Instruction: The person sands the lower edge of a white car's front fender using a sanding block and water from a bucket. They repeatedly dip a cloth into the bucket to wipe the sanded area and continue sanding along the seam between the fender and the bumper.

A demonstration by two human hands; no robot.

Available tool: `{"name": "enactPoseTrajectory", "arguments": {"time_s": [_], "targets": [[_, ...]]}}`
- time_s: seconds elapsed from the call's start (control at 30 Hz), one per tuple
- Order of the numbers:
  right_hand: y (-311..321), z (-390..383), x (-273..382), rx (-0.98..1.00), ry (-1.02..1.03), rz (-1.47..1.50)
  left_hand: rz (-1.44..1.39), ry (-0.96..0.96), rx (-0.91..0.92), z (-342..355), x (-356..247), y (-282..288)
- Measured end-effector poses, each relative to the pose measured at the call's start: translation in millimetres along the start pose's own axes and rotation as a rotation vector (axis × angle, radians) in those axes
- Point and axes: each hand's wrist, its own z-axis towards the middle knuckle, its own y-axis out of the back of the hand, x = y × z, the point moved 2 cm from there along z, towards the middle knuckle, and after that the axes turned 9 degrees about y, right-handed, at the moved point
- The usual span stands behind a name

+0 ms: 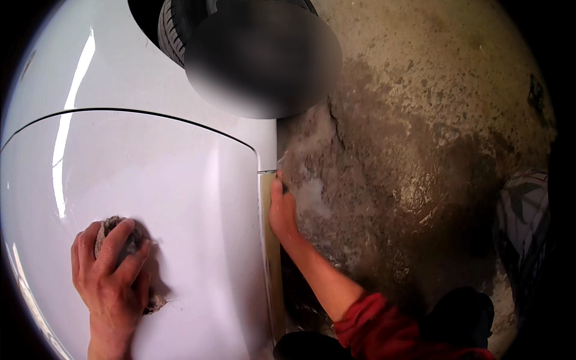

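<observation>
My left hand [114,273] is pressed on the white car door [192,252], its fingers bent round a wet, grey-brown wash cloth or sponge [155,302]. Whether it is cloth or sponge I cannot tell. Between my fingers a darker part of it shows. My right hand [282,209] is at the door's lower edge, by the seam where the door meets the fender panel [150,84]. One finger points up along the pale yellowish sill strip [273,258]. The other fingers are curled and partly hidden, and what they hold, if anything, cannot be made out.
A black tyre [173,36] sits in the wheel arch at the top, largely covered by a dark blurred oval [264,60]. Wet, muddy concrete floor [384,168] lies right of the car. Patterned fabric [522,210] is at the far right, dark shapes below.
</observation>
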Motion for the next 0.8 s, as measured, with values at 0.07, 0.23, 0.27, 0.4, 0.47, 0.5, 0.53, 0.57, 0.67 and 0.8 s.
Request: {"name": "enactPoseTrajectory", "arguments": {"time_s": [0.07,0.23,0.27,0.4,0.47,0.5,0.53,0.57,0.67,0.8], "targets": [[1,-46,-36,-0.100,0.309,0.025,0.015,-0.014,-0.005,2,2,4],[6,-15,-13,0.000,-0.046,0.073,0.003,-0.041,-0.021,1,1,-1],[8,2,2,0.037,-0.052,0.072,0.013,-0.059,-0.049,2,0,-2],[10,-46,-30,-0.012,0.139,0.033,0.004,-0.001,-0.023,4,-4,3],[1,-68,-47,-0.051,0.100,0.022,0.017,0.010,-0.010,2,-2,3],[-3,-63,-38,-0.056,0.030,0.034,0.021,0.009,-0.014,3,-1,2],[-2,-54,-31,-0.069,-0.038,0.038,0.014,0.006,-0.021,4,-2,1],[0,-29,-26,-0.031,-0.030,0.041,0.012,0.004,-0.019,3,-6,1],[-1,13,0,0.062,-0.163,-0.029,0.028,0.028,-0.001,2,-5,1],[3,-70,-62,-0.091,0.132,-0.010,0.038,0.005,-0.020,6,-5,5]]}}
